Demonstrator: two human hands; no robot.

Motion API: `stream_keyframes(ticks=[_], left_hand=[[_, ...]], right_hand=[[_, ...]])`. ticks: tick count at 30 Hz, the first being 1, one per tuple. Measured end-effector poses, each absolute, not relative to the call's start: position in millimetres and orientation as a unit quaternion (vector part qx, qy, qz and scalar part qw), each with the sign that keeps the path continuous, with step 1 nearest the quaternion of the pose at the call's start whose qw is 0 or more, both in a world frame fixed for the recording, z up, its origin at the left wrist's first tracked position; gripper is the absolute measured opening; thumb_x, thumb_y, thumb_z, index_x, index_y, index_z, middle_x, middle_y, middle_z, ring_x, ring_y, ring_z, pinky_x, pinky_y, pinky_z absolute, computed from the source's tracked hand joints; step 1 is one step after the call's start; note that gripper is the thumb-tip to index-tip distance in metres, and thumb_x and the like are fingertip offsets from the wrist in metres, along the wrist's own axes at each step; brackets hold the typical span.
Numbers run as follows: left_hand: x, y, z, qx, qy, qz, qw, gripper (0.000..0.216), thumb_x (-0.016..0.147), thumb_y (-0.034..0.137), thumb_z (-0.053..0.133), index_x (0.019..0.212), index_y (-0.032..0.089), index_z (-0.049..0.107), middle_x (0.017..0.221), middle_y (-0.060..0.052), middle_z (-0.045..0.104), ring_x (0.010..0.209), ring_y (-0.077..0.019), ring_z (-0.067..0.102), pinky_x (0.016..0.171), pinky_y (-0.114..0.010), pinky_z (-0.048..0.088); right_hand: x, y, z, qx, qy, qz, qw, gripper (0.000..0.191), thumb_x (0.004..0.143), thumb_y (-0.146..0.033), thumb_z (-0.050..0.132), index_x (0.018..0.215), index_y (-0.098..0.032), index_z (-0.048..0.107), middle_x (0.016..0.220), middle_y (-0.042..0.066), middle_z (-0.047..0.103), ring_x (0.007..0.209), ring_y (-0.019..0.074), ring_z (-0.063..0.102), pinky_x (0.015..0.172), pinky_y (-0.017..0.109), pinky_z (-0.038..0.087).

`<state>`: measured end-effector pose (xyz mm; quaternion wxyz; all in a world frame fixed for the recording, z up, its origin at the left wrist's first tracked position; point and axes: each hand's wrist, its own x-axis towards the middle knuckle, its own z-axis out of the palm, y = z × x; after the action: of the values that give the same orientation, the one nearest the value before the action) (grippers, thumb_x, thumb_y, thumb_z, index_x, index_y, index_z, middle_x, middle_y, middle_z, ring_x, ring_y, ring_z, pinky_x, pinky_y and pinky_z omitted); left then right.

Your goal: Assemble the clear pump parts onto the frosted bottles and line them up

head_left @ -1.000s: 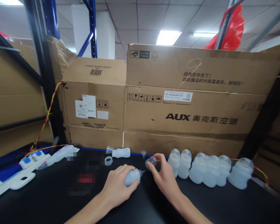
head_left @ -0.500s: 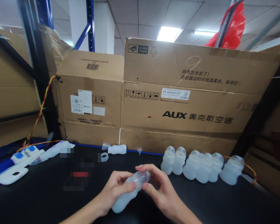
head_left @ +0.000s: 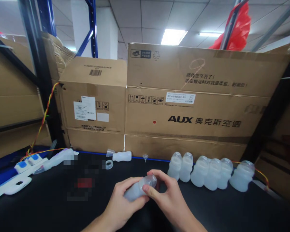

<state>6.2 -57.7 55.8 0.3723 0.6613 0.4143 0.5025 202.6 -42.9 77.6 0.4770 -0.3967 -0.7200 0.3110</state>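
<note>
My left hand (head_left: 122, 203) grips the body of a translucent white bottle (head_left: 136, 190), held tilted over the black table (head_left: 232, 209). My right hand (head_left: 165, 196) has its fingers closed around the clear cap (head_left: 151, 181) sitting on the bottle's top end. A row of several capped bottles (head_left: 209, 173) stands just right of my hands. Farther back lie another bottle on its side (head_left: 122, 156), a loose clear cap (head_left: 110, 152), a ring (head_left: 109, 164) and a small funnel (head_left: 145, 157).
Large cardboard boxes (head_left: 195, 106) wall off the back of the table. White and blue plastic parts (head_left: 19, 175) and red-yellow wires (head_left: 44, 119) lie at the left by a blue rack post (head_left: 93, 29). A dark post (head_left: 273, 109) leans at the right.
My right hand brought the clear cap onto the bottle's top and now grips it there. My left hand raised and re-gripped the bottle, which dropped slightly and tilted flatter.
</note>
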Motion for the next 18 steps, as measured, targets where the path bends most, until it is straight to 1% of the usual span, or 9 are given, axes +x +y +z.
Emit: stream_keyframes(ticks=[3,5,6,8,9,10,12,15,18], left_hand=[[-6,-47,55,0.782,0.43,0.416,0.174,0.045,0.093,0.051,0.072,0.134,0.034,0.07,0.13,-0.003,0.077,0.118,-0.0242,0.071,0.104,-0.037,0.055],[-22,-32,54,0.806,0.487,0.336,0.017,0.05,0.099,0.057,0.059,0.143,0.033,0.063,0.148,-0.005,0.067,0.137,-0.0273,0.061,0.118,-0.046,0.047],[-32,-23,52,0.787,0.526,0.32,-0.028,0.052,0.101,0.056,0.055,0.145,0.028,0.063,0.155,-0.01,0.062,0.145,-0.0314,0.054,0.122,-0.053,0.042],[-53,-4,47,0.748,0.582,0.312,-0.068,0.062,0.101,0.053,0.053,0.148,0.013,0.059,0.164,-0.024,0.049,0.154,-0.0424,0.042,0.125,-0.067,0.03],[-62,4,43,0.732,0.602,0.309,-0.078,0.066,0.101,0.052,0.053,0.149,0.007,0.057,0.166,-0.029,0.043,0.155,-0.047,0.038,0.124,-0.072,0.028],[-69,11,40,0.72,0.618,0.303,-0.086,0.069,0.1,0.051,0.053,0.15,0.002,0.055,0.166,-0.034,0.04,0.155,-0.0505,0.037,0.121,-0.075,0.029],[-77,18,34,0.711,0.635,0.288,-0.092,0.069,0.101,0.049,0.052,0.151,0.001,0.053,0.164,-0.035,0.043,0.151,-0.0516,0.043,0.117,-0.074,0.036],[-71,12,31,0.728,0.625,0.267,-0.089,0.059,0.101,0.046,0.055,0.147,0.01,0.058,0.157,-0.027,0.057,0.142,-0.044,0.057,0.113,-0.065,0.046],[-53,-3,35,0.759,0.594,0.254,-0.073,0.048,0.099,0.042,0.059,0.138,0.015,0.066,0.138,-0.02,0.072,0.125,-0.0393,0.069,0.106,-0.059,0.053]], right_hand=[[209,-42,88,-0.41,-0.744,0.179,0.497,0.033,0.094,-0.051,0.074,0.114,-0.025,0.076,0.097,0.005,0.077,0.085,0.0241,0.069,0.079,0.037,0.056],[218,-39,93,-0.418,-0.752,0.075,0.505,0.033,0.098,-0.05,0.069,0.118,-0.025,0.075,0.102,0.008,0.077,0.088,0.0262,0.07,0.081,0.04,0.056],[222,-37,94,-0.429,-0.752,0.035,0.5,0.033,0.099,-0.05,0.067,0.119,-0.025,0.074,0.103,0.009,0.077,0.088,0.0271,0.071,0.081,0.041,0.056],[231,-31,94,-0.468,-0.748,-0.008,0.47,0.037,0.099,-0.052,0.065,0.121,-0.025,0.073,0.1,0.009,0.078,0.084,0.0288,0.072,0.077,0.043,0.056],[235,-28,93,-0.489,-0.746,-0.013,0.452,0.039,0.098,-0.054,0.065,0.123,-0.025,0.072,0.098,0.008,0.079,0.081,0.0293,0.073,0.075,0.043,0.057],[238,-25,92,-0.505,-0.744,-0.015,0.437,0.04,0.098,-0.055,0.064,0.124,-0.025,0.071,0.097,0.008,0.079,0.08,0.0298,0.074,0.073,0.043,0.057],[242,-20,90,-0.519,-0.748,-0.031,0.413,0.041,0.099,-0.056,0.062,0.125,-0.025,0.069,0.098,0.007,0.079,0.083,0.0313,0.076,0.072,0.043,0.057],[246,-17,92,-0.51,-0.762,-0.098,0.387,0.035,0.1,-0.05,0.062,0.123,-0.025,0.071,0.104,0.008,0.079,0.094,0.0344,0.072,0.075,0.045,0.055],[250,-16,96,-0.495,-0.77,-0.163,0.369,0.031,0.1,-0.039,0.062,0.125,-0.023,0.071,0.107,0.009,0.079,0.095,0.0344,0.065,0.084,0.049,0.05]])
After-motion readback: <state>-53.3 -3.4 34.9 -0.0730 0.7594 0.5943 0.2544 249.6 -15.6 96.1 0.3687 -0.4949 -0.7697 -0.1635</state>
